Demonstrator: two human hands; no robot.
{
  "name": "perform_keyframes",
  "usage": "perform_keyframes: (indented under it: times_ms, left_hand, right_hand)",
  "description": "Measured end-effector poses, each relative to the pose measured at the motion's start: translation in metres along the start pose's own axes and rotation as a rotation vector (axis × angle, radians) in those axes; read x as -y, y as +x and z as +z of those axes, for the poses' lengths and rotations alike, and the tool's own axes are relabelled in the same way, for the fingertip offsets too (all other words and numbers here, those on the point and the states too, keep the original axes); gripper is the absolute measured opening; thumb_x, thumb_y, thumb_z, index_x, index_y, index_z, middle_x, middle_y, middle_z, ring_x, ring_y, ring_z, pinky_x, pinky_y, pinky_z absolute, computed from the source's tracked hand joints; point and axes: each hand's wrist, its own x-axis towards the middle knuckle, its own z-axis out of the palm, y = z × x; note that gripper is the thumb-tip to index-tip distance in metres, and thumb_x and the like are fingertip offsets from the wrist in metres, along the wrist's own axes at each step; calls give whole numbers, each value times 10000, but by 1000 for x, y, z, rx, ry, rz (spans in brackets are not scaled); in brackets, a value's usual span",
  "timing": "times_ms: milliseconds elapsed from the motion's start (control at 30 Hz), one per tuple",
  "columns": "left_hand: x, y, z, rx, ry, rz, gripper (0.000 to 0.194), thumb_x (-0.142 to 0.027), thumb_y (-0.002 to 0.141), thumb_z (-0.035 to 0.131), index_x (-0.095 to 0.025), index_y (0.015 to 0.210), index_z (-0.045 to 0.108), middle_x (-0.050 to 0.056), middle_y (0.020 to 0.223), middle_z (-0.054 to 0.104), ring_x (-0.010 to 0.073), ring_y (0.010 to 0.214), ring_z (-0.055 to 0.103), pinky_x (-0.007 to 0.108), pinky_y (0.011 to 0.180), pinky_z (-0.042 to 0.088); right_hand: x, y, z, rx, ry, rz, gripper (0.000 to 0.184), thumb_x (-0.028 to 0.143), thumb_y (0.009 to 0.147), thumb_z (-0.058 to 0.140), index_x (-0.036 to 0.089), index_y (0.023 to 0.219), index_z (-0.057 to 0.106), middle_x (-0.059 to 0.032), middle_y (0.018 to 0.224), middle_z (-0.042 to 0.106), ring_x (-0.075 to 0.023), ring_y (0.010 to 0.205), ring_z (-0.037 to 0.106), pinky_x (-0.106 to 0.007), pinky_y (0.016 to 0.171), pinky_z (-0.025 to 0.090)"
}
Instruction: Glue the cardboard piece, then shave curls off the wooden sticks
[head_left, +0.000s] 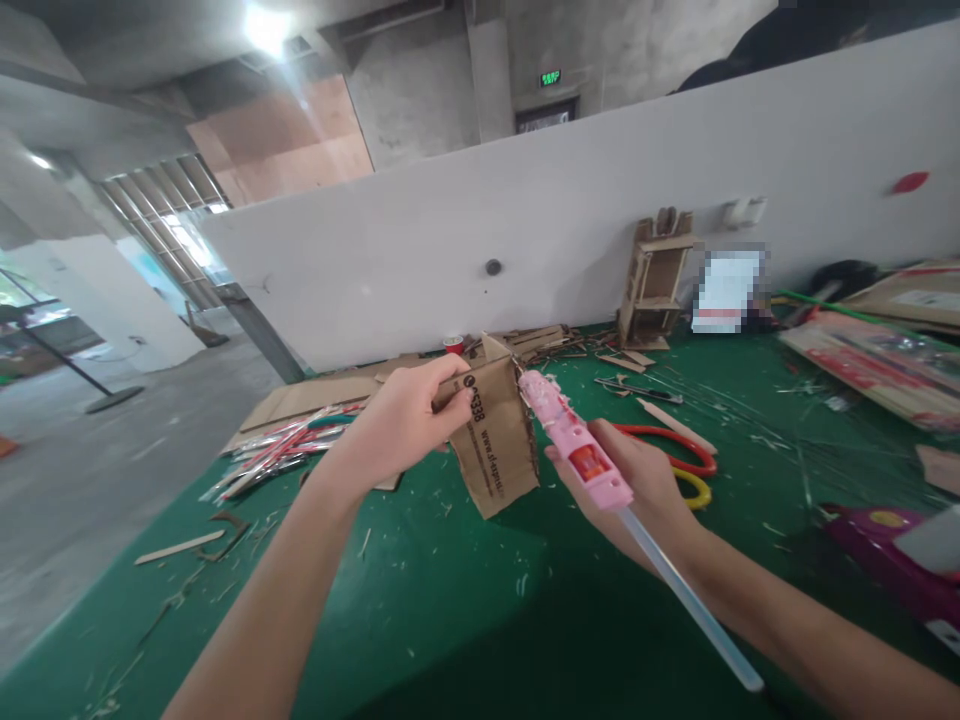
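Observation:
My left hand (pixel 405 415) grips the top edge of a folded brown cardboard piece (pixel 499 440) with black print, holding it upright above the green table (pixel 450 600). My right hand (pixel 637 480) is closed around a pink glue gun (pixel 574 440). Its nozzle touches the upper right edge of the cardboard. A clear glue stick (pixel 690 600) sticks out of the back of the gun toward me.
Red and yellow scissors (pixel 686 460) lie behind my right hand. A small cardboard shelf model (pixel 656 280) leans on the white wall. Flat cardboard sheets (pixel 315 395) and a bundle of sticks (pixel 277 450) lie at the left. Boxes (pixel 877 360) and a purple object (pixel 892 555) sit at the right.

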Motion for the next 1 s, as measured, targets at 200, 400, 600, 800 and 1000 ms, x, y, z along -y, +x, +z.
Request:
perform_keyframes:
  times_ms: [200, 400, 600, 800, 1000]
  left_hand:
    - [2, 0, 0, 13, 44, 1, 175, -316, 874, 368, -209, 861, 506, -27, 607, 467, 106, 515, 463, 208, 461, 359]
    - [0, -1, -1, 18, 28, -4, 175, -307, 873, 369, -207, 877, 512, -16, 653, 497, 109, 539, 464, 214, 469, 356]
    - [0, -1, -2, 20, 43, -15, 184, -325, 882, 360, -213, 815, 490, -30, 592, 425, 108, 499, 441, 221, 456, 347]
    - [-6, -5, -1, -17, 102, -18, 205, -336, 876, 375, -217, 831, 536, -26, 558, 453, 116, 451, 450, 235, 429, 315]
    - [-37, -11, 29, -206, 201, -169, 455, -406, 876, 381, -178, 1270, 368, 2, 556, 513, 178, 452, 516, 279, 430, 347]
  right_hand:
    - [0, -8, -1, 54, 92, 37, 93, 260, 727, 534, 235, 778, 461, -4, 669, 564, -139, 548, 512, -249, 497, 366]
    - [1, 1, -2, -12, 47, 97, 109, 300, 722, 563, 240, 753, 478, 16, 588, 539, -122, 462, 470, -241, 441, 327]
    - [-6, -10, -4, 18, 76, 24, 107, 278, 719, 573, 228, 785, 506, 8, 607, 558, -131, 487, 508, -240, 448, 349]
    - [-8, -14, -11, -59, 77, 45, 139, 324, 726, 591, 238, 807, 518, 19, 599, 556, -122, 475, 492, -244, 462, 375]
    - [2, 1, -16, -116, 110, 160, 182, 397, 755, 556, 234, 838, 550, 3, 602, 582, -137, 486, 507, -263, 467, 413]
